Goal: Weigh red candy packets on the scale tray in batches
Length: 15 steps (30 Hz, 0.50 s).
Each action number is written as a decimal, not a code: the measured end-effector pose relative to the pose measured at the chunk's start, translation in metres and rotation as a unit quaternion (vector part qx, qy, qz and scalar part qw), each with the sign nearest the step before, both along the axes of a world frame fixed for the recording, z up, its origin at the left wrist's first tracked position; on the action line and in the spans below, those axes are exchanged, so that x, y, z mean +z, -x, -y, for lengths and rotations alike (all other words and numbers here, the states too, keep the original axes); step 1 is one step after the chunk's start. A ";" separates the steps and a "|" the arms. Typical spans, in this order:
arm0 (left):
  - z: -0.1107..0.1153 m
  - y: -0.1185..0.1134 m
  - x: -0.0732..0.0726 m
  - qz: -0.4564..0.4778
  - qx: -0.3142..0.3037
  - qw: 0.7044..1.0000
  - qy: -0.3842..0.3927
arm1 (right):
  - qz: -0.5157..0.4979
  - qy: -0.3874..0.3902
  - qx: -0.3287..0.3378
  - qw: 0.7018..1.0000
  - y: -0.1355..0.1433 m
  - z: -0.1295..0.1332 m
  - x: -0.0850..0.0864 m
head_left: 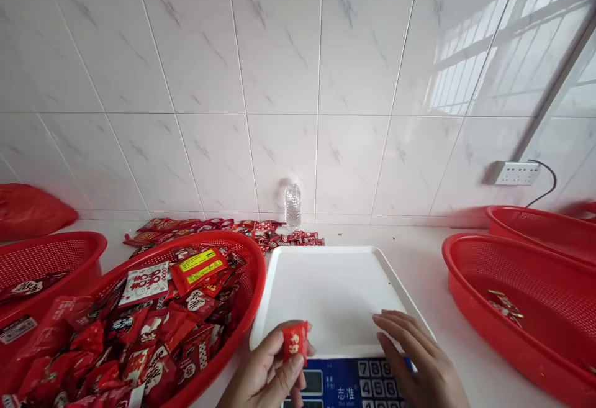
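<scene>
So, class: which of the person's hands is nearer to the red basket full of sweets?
Left. The left hand, pinching a small red packet, is right beside the red basket; the right hand lies across the white tray, farther off.

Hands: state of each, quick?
Left hand: closed on a small red packet.
Right hand: open, empty, resting on the white tray.

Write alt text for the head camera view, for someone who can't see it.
A left hand pinches a small red packet above a white scale tray, the right hand resting on the tray's edge. A red basket of red packets sits left.
</scene>
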<state>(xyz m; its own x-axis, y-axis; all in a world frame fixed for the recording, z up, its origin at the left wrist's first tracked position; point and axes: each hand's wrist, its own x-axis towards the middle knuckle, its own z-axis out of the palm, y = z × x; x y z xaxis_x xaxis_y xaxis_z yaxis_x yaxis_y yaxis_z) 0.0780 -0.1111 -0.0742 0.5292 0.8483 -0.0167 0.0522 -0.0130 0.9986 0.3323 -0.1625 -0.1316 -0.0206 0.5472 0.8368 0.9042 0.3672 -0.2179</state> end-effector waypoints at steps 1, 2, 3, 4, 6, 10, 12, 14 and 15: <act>-0.003 0.000 0.005 -0.017 0.007 1.000 -0.011 | -0.007 -0.008 0.010 1.000 -0.002 0.001 0.000; -0.007 -0.001 0.009 -0.031 0.009 0.999 -0.020 | -0.015 -0.009 0.020 1.000 -0.003 0.003 0.001; -0.011 -0.002 0.012 -0.043 0.007 0.999 -0.031 | -0.028 -0.005 0.028 0.999 -0.003 0.006 0.001; -0.014 -0.003 0.014 -0.056 0.002 0.997 -0.043 | -0.046 0.005 0.032 0.998 -0.002 0.008 0.001; -0.019 -0.005 0.016 -0.094 -0.004 0.993 -0.076 | -0.093 0.030 0.037 0.995 0.000 0.014 0.000; -0.018 -0.010 0.017 -0.208 0.042 0.958 -0.191 | -0.164 0.068 0.044 0.983 0.005 0.021 -0.002; -0.016 -0.013 0.018 -0.250 0.034 0.930 -0.268 | -0.174 0.077 0.049 0.980 0.006 0.022 -0.001; -0.016 -0.017 0.019 -0.286 -0.005 0.903 -0.321 | -0.172 0.083 0.053 0.980 0.005 0.024 0.000; -0.017 -0.019 0.019 -0.302 -0.026 0.894 -0.331 | -0.164 0.087 0.057 0.981 0.005 0.024 0.001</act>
